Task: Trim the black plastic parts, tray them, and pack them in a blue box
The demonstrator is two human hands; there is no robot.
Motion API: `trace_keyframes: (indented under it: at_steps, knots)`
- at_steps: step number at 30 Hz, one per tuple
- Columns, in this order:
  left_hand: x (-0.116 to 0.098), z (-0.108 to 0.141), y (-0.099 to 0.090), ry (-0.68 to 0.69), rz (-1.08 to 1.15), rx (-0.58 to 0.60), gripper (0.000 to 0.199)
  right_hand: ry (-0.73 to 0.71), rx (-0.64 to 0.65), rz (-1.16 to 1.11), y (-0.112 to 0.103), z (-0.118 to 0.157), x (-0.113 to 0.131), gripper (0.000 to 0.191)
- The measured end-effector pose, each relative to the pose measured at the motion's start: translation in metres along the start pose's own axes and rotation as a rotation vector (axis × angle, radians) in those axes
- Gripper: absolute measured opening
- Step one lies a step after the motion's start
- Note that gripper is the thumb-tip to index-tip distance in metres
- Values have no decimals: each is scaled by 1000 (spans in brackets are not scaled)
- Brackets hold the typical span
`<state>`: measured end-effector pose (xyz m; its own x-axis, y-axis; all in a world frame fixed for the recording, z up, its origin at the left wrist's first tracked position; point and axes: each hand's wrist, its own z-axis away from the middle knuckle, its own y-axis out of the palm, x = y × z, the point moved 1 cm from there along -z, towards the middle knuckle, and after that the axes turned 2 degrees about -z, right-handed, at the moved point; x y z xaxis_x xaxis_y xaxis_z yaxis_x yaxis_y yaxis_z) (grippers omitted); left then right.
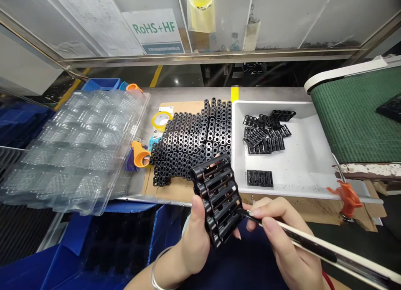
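My left hand [196, 235] grips a black plastic slotted part [217, 198] by its left edge and holds it up tilted in front of me. In my right hand [288, 235], between thumb and fingers, lies a slim hand tool [313, 240] with a long white-and-black handle. Its dark tip touches or nearly touches the right side of the slotted part; whether it cuts or scrapes there I cannot tell. Behind my left hand, many similar black parts stand in tight rows [194, 135] on cardboard.
A white tray [307, 156] holds a heap of black parts [266, 131] and one separate piece. Clear plastic trays [72, 152] are stacked at left beside yellow tape [162, 120] and an orange dispenser [140, 154]. At right are a green conveyor belt [360, 118] and an orange-handled clamp [347, 198].
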<state>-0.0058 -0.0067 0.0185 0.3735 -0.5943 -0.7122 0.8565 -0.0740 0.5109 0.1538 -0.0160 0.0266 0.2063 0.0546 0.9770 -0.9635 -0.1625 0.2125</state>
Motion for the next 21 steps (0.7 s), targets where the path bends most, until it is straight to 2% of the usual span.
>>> trace_keyframes:
  at_steps: [4, 9, 14, 21]
  knots:
    - [2, 0, -1, 4, 13, 15, 93, -42, 39, 105, -2, 2, 0, 23]
    - [3, 0, -2, -10, 39, 9, 94, -27, 40, 61, -1, 3, 1, 22]
    - [2, 0, -1, 6, 11, 1, 94, -70, 56, 139, 0, 1, 2, 24]
    - [-3, -1, 1, -35, -24, -21, 95, -51, 48, 132, -3, 4, 0, 23]
